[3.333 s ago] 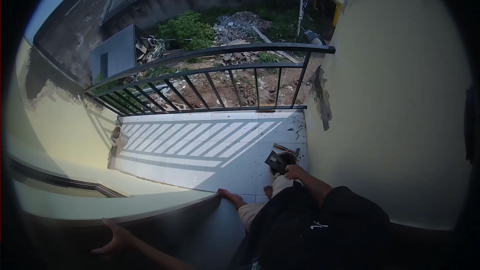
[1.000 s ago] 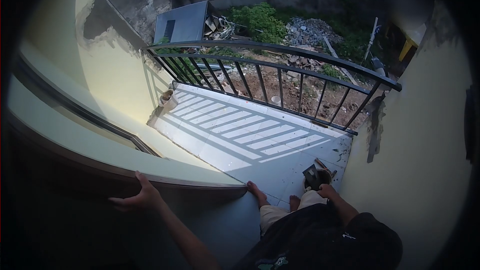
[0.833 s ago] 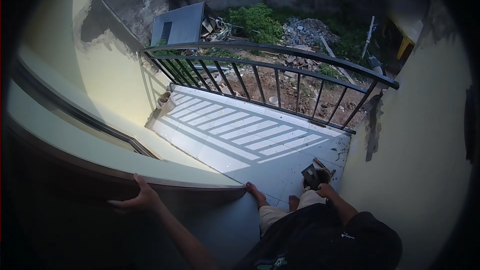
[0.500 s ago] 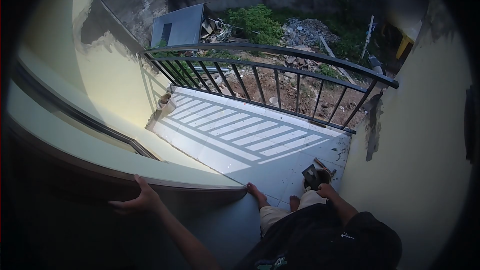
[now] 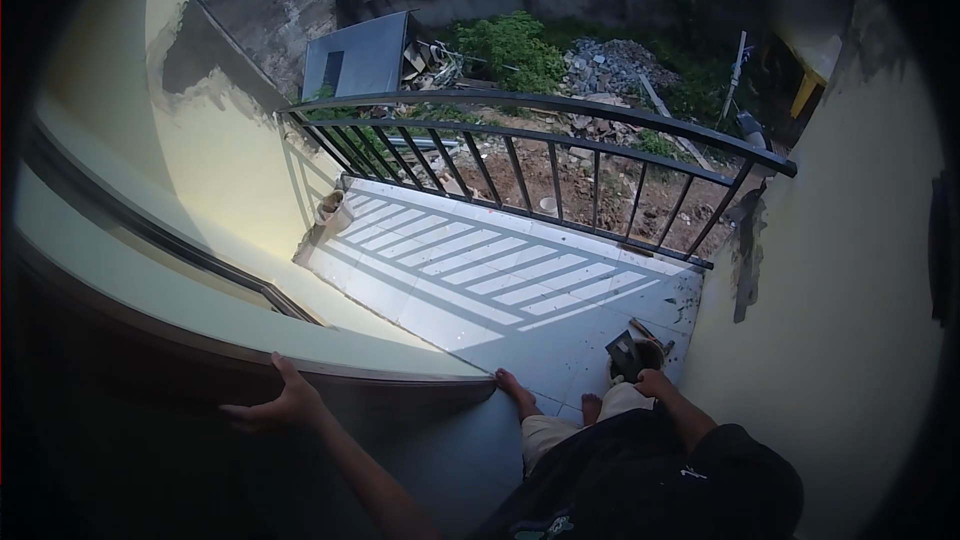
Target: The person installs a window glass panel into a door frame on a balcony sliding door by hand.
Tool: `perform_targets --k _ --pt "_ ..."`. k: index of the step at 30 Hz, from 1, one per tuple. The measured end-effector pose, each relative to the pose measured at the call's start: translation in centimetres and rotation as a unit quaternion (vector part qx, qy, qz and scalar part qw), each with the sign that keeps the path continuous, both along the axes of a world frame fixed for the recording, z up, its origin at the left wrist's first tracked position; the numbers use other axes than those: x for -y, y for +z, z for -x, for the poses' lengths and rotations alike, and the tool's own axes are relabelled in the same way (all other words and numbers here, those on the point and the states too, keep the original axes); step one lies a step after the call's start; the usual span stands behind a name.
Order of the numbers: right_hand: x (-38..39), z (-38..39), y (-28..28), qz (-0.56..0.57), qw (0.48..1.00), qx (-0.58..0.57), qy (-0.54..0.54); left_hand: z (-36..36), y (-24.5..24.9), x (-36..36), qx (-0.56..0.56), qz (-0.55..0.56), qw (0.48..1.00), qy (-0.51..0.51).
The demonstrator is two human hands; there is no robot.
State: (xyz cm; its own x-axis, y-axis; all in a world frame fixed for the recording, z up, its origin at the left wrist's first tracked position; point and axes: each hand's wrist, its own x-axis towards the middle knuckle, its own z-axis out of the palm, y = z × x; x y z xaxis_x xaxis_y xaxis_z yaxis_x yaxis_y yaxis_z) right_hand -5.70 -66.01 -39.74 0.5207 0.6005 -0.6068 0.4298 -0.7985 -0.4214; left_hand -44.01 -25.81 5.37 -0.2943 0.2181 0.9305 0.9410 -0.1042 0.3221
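My left hand point(image 5: 283, 402) is at the lower left, its thumb against the brown edge of the door frame point(image 5: 345, 377) and its fingers stretched apart. My right hand point(image 5: 654, 384) is closed beside my right thigh, at the near rim of a small bucket point(image 5: 653, 354); the grip itself is partly hidden. Out of the bucket stick a dark, flat-bladed plastering trowel point(image 5: 621, 351) and a tool with a wooden handle point(image 5: 640, 326), perhaps a hammer. What lies deeper in the bucket cannot be made out.
White floor tiles point(image 5: 440, 285) with railing shadows stretch ahead of my bare feet point(image 5: 514, 388). A black metal railing point(image 5: 520, 105) borders the balcony. Another bucket point(image 5: 332, 208) stands in the far left corner. Yellow walls rise on both sides, the right one point(image 5: 830, 290) with grey patches. Rubble point(image 5: 615, 65) lies beyond.
Almost nothing differs. The view has shifted very slightly; both hands keep their places, and the bucket with the trowel stays by my right hand.
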Motion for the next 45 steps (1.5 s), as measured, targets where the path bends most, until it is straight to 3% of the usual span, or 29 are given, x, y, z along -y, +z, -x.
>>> perform_targets --k 45 --pt "-0.4 0.3 0.5 0.001 1.000 -0.003 -0.001 -0.2 0.1 0.2 0.014 0.008 1.000 -0.006"
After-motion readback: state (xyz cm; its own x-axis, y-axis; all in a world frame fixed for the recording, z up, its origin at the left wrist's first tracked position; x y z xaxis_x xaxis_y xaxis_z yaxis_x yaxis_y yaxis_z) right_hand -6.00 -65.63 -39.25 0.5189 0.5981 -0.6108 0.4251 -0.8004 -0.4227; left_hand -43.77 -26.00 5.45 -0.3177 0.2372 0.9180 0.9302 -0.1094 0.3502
